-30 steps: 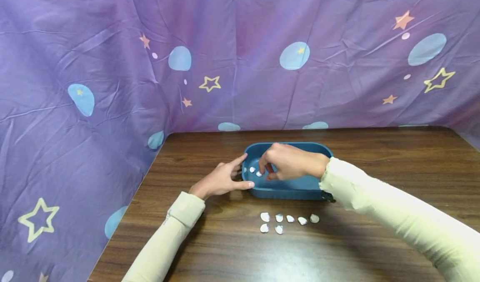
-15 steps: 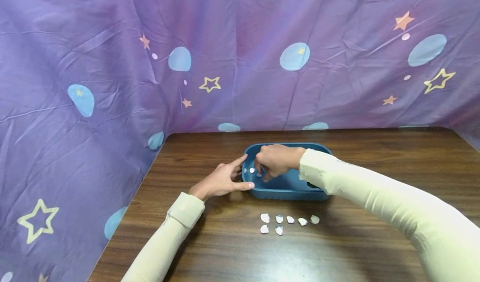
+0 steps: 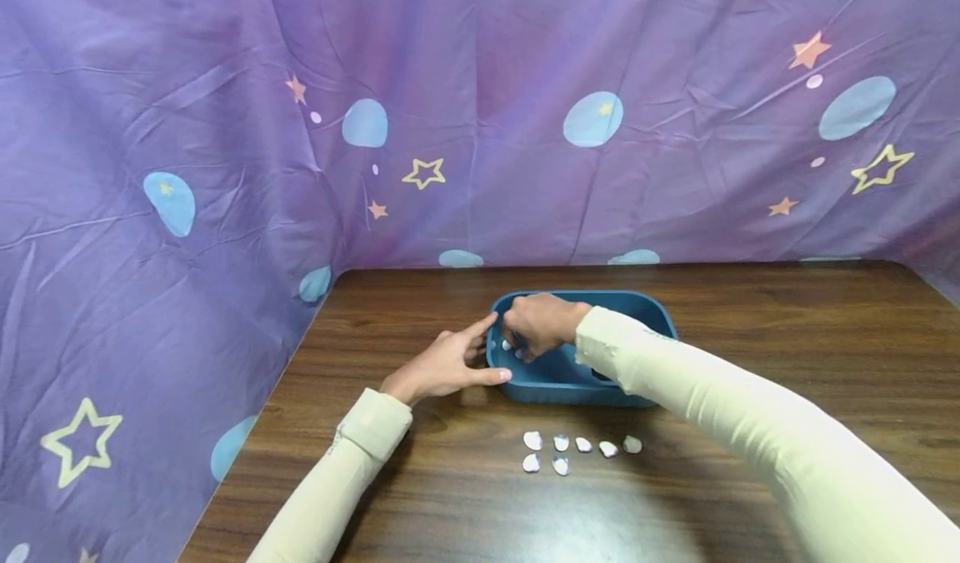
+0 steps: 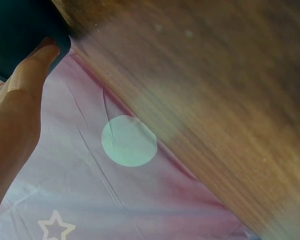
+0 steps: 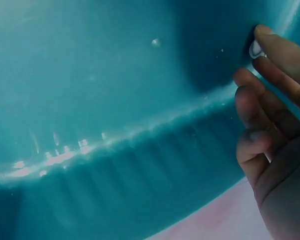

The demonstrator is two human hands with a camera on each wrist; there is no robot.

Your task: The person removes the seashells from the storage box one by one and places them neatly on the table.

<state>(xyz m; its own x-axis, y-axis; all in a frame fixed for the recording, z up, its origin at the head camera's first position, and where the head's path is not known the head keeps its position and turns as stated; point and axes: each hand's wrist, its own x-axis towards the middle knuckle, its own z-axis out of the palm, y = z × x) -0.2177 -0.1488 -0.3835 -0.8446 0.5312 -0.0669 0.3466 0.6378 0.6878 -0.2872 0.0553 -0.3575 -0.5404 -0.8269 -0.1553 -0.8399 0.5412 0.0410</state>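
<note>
A blue oblong tub [image 3: 652, 309] stands on the table. At its left end lies my left hand [image 3: 442, 367], fingers and thumb spread straight along the outside and rim; in the left wrist view the hand [image 4: 22, 95] touches the tub wall [image 4: 20, 35]. Inside the tub, my right hand [image 3: 543, 321] reaches down near the left end. In the right wrist view, thumb and forefinger of the right hand [image 5: 274, 110] pinch a small white shell-like piece [image 5: 256, 49] by the tub's floor. Another small white piece [image 3: 506, 345] lies beside these fingers.
Several white shell-like pieces [image 3: 583, 445] lie in two rows on the brown wooden table [image 3: 450, 496] in front of the tub. A purple curtain [image 3: 480, 130] with stars hangs behind and at the left.
My right hand has moved left inside the tub, down to the white pieces, and now pinches one. The left hand has stayed at the tub's end.
</note>
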